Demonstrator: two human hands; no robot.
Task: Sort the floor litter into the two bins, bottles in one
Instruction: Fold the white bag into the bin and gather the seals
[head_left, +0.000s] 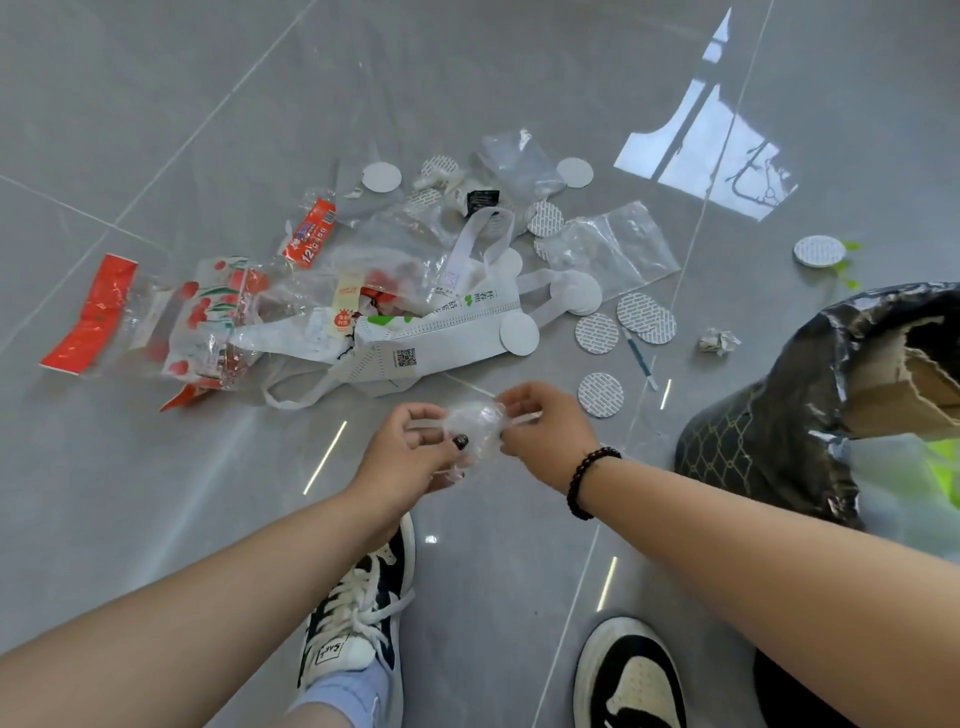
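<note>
The litter lies on the floor in a loose heap ahead of the person's shoes. A paper bag sits in the middle of the heap, with plastic wrappers to its left and flat discs scattered to its right and behind it. A crumpled paper ball lies right of the discs. A bin stands at the right edge. Both hands, left hand and right hand, hold a plastic scrap between heap and shoes.

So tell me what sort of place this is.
Probably an indoor room, perhaps an office or home. The floor is large glossy grey tiles that mirror a window, and a bin lined with a black bag stands beside scattered packaging litter.
</note>
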